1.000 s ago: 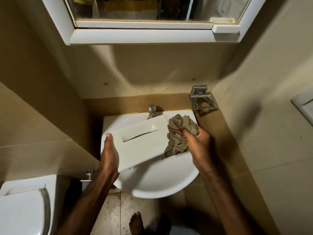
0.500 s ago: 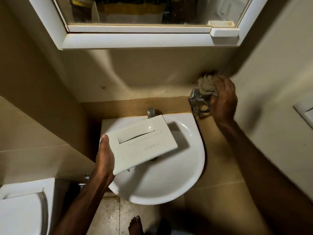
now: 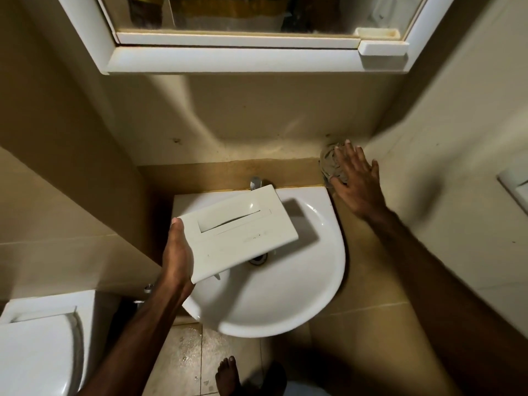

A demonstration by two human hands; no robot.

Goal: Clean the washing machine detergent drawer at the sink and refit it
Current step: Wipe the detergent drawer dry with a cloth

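The white detergent drawer [image 3: 237, 230] shows its front panel with the recessed handle, tilted above the white corner sink [image 3: 285, 304]. My left hand [image 3: 177, 252] grips its left end. My right hand [image 3: 357, 181] is at the wall right of the sink with the fingers spread, the fingertips touching a crumpled beige cloth [image 3: 330, 161] that sits on the wall holder there. The holder is hidden under the cloth. The tap [image 3: 255, 182] peeks out behind the drawer's top edge.
A white mirrored cabinet [image 3: 234, 58] hangs above the sink. The toilet cistern and lid [image 3: 37, 347] stand at the lower left. My bare foot [image 3: 228, 375] is on the tiled floor below the basin. Beige tiled walls close in on both sides.
My right hand carried the cloth from the drawer up to the wall holder, set it there and opened. The left hand kept holding the drawer over the sink.
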